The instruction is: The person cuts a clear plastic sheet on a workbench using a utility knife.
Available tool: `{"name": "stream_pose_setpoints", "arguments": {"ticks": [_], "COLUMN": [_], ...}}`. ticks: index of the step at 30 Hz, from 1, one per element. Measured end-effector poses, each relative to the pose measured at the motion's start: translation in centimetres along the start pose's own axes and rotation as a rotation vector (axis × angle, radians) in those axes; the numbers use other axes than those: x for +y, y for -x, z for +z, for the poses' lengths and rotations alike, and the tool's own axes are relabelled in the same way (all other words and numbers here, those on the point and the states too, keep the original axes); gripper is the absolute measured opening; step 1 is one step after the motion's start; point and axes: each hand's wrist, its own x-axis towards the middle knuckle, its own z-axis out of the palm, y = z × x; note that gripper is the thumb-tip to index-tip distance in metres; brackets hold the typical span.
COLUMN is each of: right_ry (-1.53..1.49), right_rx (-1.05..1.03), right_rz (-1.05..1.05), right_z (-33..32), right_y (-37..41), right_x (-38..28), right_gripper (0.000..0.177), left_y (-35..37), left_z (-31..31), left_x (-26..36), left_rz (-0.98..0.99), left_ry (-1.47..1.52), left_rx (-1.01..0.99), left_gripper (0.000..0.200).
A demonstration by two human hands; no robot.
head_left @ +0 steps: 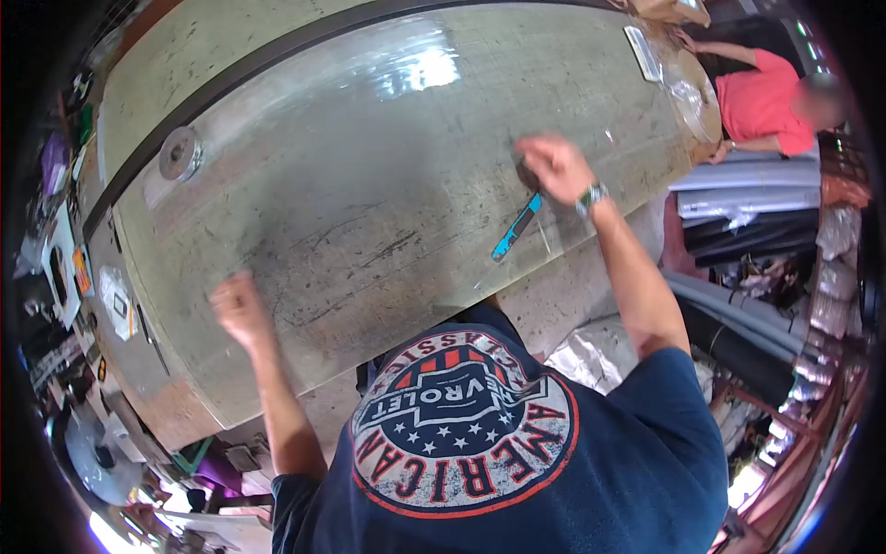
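Note:
My left hand [240, 312] is over the left front part of the worktable, its fingers curled into a fist. Blur hides whether anything is inside it. Farther right, my right hand [559, 168] is above the table with its fingers loosely apart, also somewhat blurred, and nothing shows in it. Close below that hand lies a blue and black utility knife [517, 228], slanting toward the front edge. A watch [592, 196] is on my right wrist. The worktable [323, 226] has a scuffed, greenish surface with dark scratches and a bright reflection at the back.
A round metal disc [180, 154] rests at the table's far left. Along the back runs a dark bar [245, 69]. Another person in a red shirt [761, 100] is at the right end, near a white tray-like object [643, 54]. Rolls of material [748, 180] lie right.

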Motion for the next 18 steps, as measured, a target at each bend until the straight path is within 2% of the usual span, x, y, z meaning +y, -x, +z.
{"name": "stream_pose_setpoints", "arguments": {"ticks": [1, 2, 3, 4, 5, 7, 9, 10, 13, 14, 18], "right_ry": [0.125, 0.118, 0.110, 0.133, 0.154, 0.170, 0.147, 0.129, 0.065, 0.023, -0.131], "right_rx": [-0.065, -0.121, -0.181, -0.205, -0.226, -0.244, -0.236, -0.202, -0.238, -0.227, -0.286], "right_rz": [-0.145, -0.150, -0.157, -0.178, -0.199, -0.241, -0.270, -0.353, -0.384, -0.401, -0.314], "right_z": [0.0, 0.3, 0.5, 0.9, 1.6, 1.9, 2.0, 2.3, 2.1, 1.7, -0.1], "right_y": [2.0, 3.7, 5.4, 6.8, 8.1, 9.1, 9.2, 9.1, 8.6, 8.3, 7.6], "right_x": [-0.4, -1.3, -1.9, -2.4, -2.8, -2.5, -1.4, -0.5, 0.8, 0.7, 1.7], "right_gripper": [0.028, 0.029, 0.032, 0.032, 0.033, 0.035, 0.038, 0.036, 0.031, 0.023, 0.014], "left_y": [2.6, 4.0, 5.8, 7.2, 8.8, 11.7, 13.9, 14.4, 14.9, 15.2, 16.0], "left_z": [1.2, 1.2, 2.9, 3.7, 5.3, 8.1, 10.7, 11.0, 11.3, 11.4, 11.6], "left_x": [5.7, 12.0, 14.7, 19.4, 21.5, 25.8, 27.6, 27.9, 28.8, 29.3, 30.1], "left_rz": [-0.146, -0.110, 0.217, -0.012, 0.190, 0.266, 0.297, 0.325, 0.229, 0.189, 0.158], "left_ry": [0.122, 0.159, 0.073, 0.281, 0.169, 0.105, 0.106, 0.099, 0.065, 0.092, 0.064], "left_rx": [-0.095, -0.298, -0.345, -0.545, -0.604, -0.624, -0.542, -0.518, -0.524, -0.509, -0.447], "left_gripper": [0.009, 0.009, 0.015, 0.030, 0.042, 0.045, 0.041, 0.038, 0.029, 0.022, 0.015]}}
